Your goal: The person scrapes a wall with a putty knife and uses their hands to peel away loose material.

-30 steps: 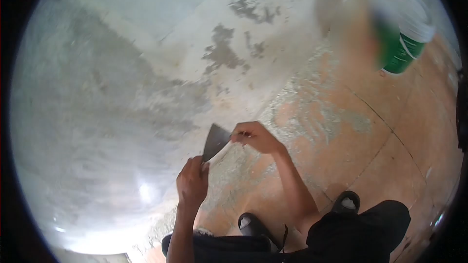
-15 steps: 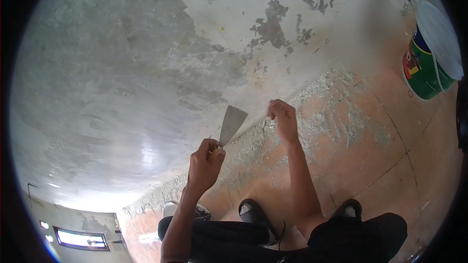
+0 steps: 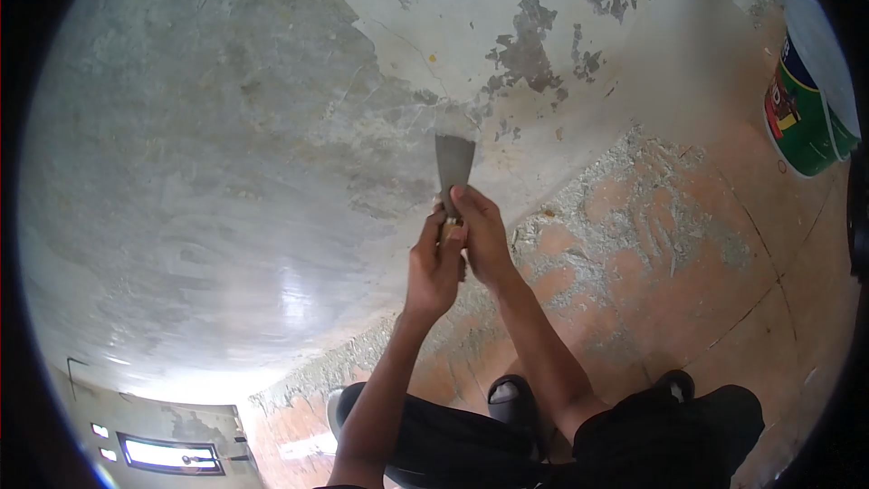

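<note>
A scraper (image 3: 455, 161) with a wide flat metal blade and a light handle points up against the grey, patchy wall (image 3: 226, 145). Its handle is wrapped by my left hand (image 3: 434, 267). Beside it, my right hand (image 3: 482, 234) grips the scraper where blade and handle meet, thumb near the base of the blade. Both hands touch each other. Dark patches (image 3: 527, 45) show where the wall's pale coat is gone, up and right of the blade.
Scraped flakes (image 3: 597, 244) lie along the wall's foot on the orange tiled floor (image 3: 724, 299). A green bucket (image 3: 804, 131) with a whitish lid or cover stands at the right. My sandalled foot (image 3: 511, 403) is below the hands. A window (image 3: 170, 455) shows at lower left.
The scraper has moved up and right with my left hand and turned more upright. My right hand has moved left and taken hold of it. The view has shifted slightly.
</note>
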The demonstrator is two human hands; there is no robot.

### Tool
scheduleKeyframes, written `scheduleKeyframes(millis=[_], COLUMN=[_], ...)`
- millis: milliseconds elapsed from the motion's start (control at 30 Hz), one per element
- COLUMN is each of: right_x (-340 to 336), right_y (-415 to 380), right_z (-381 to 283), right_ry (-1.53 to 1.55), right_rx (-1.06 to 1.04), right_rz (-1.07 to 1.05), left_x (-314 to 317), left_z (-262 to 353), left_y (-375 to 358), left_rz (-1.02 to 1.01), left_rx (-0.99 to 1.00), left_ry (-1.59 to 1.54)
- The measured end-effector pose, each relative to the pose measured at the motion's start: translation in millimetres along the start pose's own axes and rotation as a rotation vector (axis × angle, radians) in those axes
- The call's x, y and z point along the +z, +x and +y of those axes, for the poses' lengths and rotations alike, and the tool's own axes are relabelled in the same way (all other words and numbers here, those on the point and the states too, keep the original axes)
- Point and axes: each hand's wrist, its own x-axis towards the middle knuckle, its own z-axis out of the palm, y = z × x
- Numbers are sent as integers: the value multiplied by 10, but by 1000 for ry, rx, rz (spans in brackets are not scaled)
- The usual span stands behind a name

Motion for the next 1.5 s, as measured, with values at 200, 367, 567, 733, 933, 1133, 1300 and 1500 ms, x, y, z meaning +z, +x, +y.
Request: scheduleKeyframes(millis=[200, 367, 567, 733, 933, 1133, 1300, 1500], right_x=[98, 47, 30, 14, 70, -56, -75, 140], right_y=[475, 538, 589, 540, 446, 518, 538, 325], right_z=[-175, -47, -184, -167, -97, -288, -101, -199], right_ry=[175, 223, 159, 181, 173, 54, 24, 142], right_rx=[-120, -129, -171, -109, -62, -185, -183, -68], right_rz=[73, 123, 151, 164, 167, 193, 231, 242], left_x=[100, 110, 169, 203, 281, 387, 295, 188], left_z=[-23, -291, -21, -69, -44, 135, 44, 19], left_y=[401, 500, 500, 468, 388, 516, 409, 361], left_rz=[103, 189, 146, 219, 261, 176, 172, 215], left_rx=[107, 280, 80, 122, 92, 137, 55, 143], left_ry=[98, 232, 141, 222, 104, 99, 87, 220])
